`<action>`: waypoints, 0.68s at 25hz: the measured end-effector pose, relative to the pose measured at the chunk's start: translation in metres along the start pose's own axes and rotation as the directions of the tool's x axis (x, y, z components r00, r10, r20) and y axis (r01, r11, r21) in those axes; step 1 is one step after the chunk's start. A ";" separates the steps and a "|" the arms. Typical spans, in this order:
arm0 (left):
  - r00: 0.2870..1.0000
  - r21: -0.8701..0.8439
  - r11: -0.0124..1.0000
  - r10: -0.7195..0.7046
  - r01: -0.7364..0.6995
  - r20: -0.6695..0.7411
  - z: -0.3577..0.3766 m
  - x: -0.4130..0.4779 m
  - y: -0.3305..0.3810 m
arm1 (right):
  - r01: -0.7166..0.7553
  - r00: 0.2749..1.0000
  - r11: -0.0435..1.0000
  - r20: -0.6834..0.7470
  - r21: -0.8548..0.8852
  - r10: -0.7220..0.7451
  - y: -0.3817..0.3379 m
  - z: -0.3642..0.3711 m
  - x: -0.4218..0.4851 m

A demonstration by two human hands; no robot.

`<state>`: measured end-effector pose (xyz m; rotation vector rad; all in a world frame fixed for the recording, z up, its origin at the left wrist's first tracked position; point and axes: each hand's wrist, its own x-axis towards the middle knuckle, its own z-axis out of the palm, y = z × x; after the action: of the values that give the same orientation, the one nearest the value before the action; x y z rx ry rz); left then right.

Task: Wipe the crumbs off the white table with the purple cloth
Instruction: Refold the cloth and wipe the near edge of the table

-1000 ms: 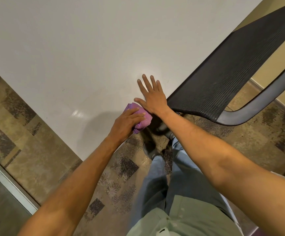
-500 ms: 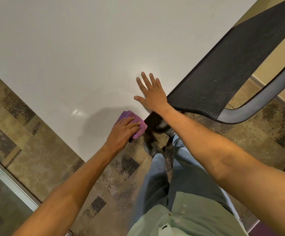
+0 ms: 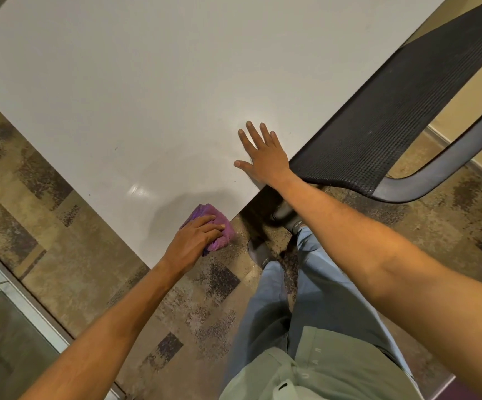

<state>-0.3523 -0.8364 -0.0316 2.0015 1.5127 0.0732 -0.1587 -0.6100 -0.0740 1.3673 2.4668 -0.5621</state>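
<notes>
The left hand [image 3: 195,236] is closed down over the bunched purple cloth [image 3: 219,226], fingers pressing it onto the near corner of the white table [image 3: 147,90], at about six o'clock on the tabletop. Part of the cloth already hangs past the edge over the carpet [image 3: 89,255]. The right hand [image 3: 263,157] lies open and flat on the table at about three o'clock from the cloth, fingers spread, gripping nothing, seemingly bracing the body.

To finish this stroke well, keep the cloth flat and the pressure even right through the edge, so crumbs are carried off rather than left in a line at the lip. A few dark specks show toward ten o'clock from the cloth; whether they are crumbs is too small to tell, but the next pass probably belongs there. The black chair [image 3: 392,111] sits against the table at one o'clock, beside the right hand, so strokes are best aimed away from it.
</notes>
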 end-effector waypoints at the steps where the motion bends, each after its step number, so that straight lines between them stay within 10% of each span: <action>1: 1.000 -0.027 1.000 -0.017 0.017 0.000 -0.001 -0.006 0.000 | 0.000 1.000 1.000 0.004 -0.004 0.000 0.000 -0.001 0.000; 17: 0.989 -0.021 0.989 -0.147 0.147 -0.003 -0.005 -0.115 -0.027 | 0.008 1.000 1.000 0.000 -0.026 -0.008 0.000 0.003 0.002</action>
<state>-0.4163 -0.9318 -0.0051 1.8682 1.6512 0.0333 -0.1593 -0.6096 -0.0775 1.3484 2.4714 -0.5303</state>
